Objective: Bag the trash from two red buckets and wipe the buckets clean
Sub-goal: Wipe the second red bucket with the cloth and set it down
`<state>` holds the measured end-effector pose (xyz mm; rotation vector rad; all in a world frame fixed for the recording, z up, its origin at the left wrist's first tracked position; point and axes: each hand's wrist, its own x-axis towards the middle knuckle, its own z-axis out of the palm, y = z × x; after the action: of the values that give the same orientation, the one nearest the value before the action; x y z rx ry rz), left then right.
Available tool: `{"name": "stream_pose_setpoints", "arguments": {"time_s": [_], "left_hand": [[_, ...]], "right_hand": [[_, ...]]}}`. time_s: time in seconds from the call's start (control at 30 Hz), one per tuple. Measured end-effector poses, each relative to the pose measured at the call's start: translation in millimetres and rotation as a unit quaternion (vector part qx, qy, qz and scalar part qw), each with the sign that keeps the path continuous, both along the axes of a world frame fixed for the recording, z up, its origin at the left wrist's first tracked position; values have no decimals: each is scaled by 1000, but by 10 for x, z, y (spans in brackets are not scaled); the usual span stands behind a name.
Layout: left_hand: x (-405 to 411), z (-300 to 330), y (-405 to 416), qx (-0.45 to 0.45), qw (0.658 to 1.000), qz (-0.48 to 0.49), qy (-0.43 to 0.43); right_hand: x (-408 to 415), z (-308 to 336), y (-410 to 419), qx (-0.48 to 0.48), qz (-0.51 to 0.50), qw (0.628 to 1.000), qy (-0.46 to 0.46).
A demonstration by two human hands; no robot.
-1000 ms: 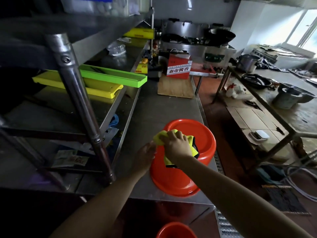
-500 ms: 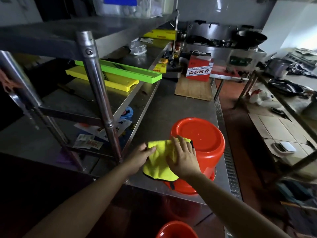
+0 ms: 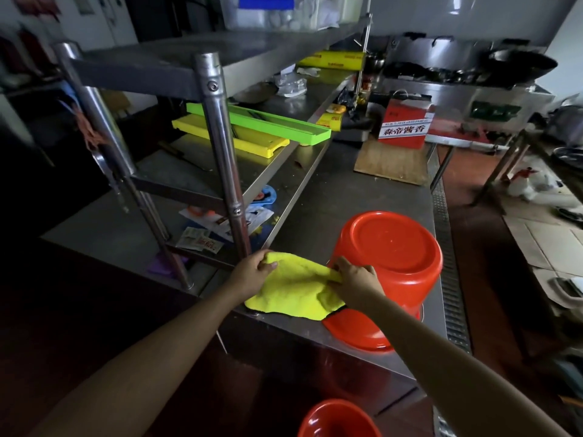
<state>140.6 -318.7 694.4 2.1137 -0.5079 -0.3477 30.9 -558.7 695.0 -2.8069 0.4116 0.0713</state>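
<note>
While the upturned red bucket stands on the bench, my left grip and right grip each pinch the yellow cloth.

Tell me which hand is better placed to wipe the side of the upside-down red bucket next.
Probably the right hand. It pinches the yellow cloth right against the wall of the upside-down bucket. The left hand grips the cloth's far edge, away from the bucket, near the shelf post.

Shelf post (left), open countertop beyond
</note>
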Motion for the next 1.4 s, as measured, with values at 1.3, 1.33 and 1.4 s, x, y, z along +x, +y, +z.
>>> {"name": "stream_pose_setpoints", "arguments": {"time_s": [1.3, 1.33, 1.4], "left_hand": [[-6, -1673, -329, -9, 991, 14, 134], [14, -1675, -325, -12, 991, 41, 129], [70, -1692, -315, -8, 990, 73, 120]], "right_hand": [[619, -1452, 599, 528, -292, 797, 15], [619, -1462, 551, 521, -293, 801, 14], [634, -1471, 462, 540, -301, 786, 15]]}}
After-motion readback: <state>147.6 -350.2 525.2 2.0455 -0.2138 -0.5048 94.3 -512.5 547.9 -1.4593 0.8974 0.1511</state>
